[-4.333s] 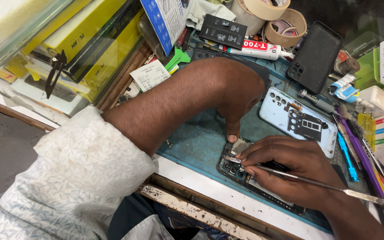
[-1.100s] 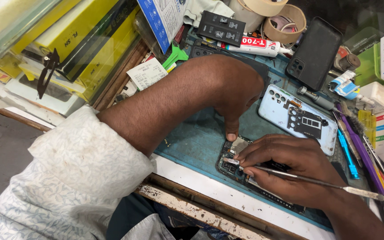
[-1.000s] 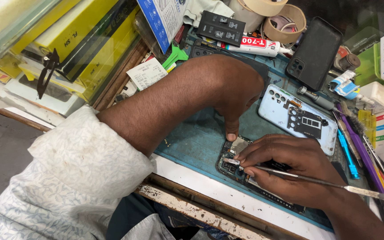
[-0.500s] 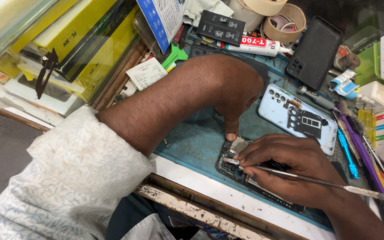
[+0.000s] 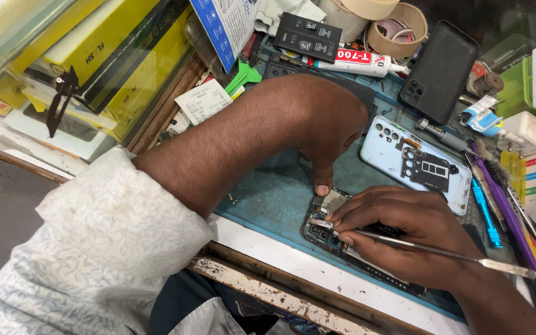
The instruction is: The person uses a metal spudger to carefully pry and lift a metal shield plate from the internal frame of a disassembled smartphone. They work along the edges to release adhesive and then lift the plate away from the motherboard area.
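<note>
An opened phone [image 5: 325,218] with its circuit board showing lies on the blue work mat [image 5: 274,192] near the table's front edge. My left hand [image 5: 327,121] reaches over it from the left, the thumb pressing down on the phone's top corner. My right hand [image 5: 404,232] rests across the phone and grips a thin metal tool [image 5: 442,252], whose tip meets the board just below the left thumb. Most of the phone is hidden under my right hand.
A light blue phone back cover [image 5: 414,161] lies beside the hands, a black phone [image 5: 445,71] behind it. A glue tube [image 5: 358,62], tape rolls [image 5: 398,28], a black battery [image 5: 308,36], several hand tools [image 5: 497,198] and yellow boxes [image 5: 107,49] crowd the surface.
Almost nothing has moved. Both hands stay on the opened phone, the tool tip at the same spot on the board; only the view has shifted slightly.
</note>
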